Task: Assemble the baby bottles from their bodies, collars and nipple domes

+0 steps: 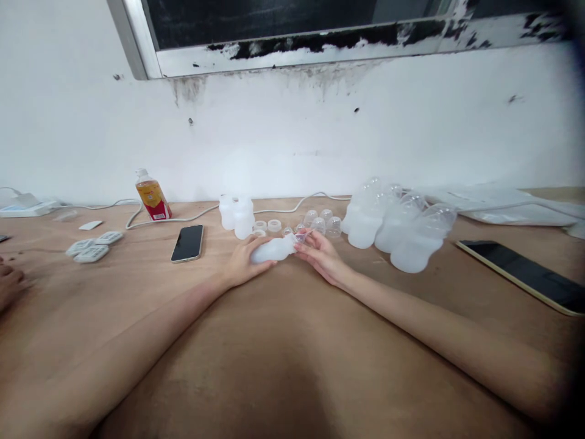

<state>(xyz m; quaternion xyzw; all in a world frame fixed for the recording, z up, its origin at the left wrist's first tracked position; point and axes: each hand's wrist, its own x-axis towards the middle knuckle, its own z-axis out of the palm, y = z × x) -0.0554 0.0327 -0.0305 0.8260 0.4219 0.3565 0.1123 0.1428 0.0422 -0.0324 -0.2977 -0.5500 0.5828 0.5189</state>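
My left hand [242,263] is wrapped round a small white plastic bottle [273,249] that lies on its side over the wooden table [283,353]. My right hand [320,254] pinches a small clear part with a pink tint [301,236] at the bottle's neck. Just behind the hands sit several clear dome caps [322,223] and white rings [273,226]. Upright white bottles [237,214] stand behind the left hand. A pile of capped bottles [402,228] lies on its side to the right.
A black phone [187,242] lies left of the hands, a tablet [525,274] at the right. A bottle with orange drink [153,196], white cables [173,217], small white devices [94,247] and plastic bags [498,204] line the wall. Another person's hand [9,283] rests at the left edge.
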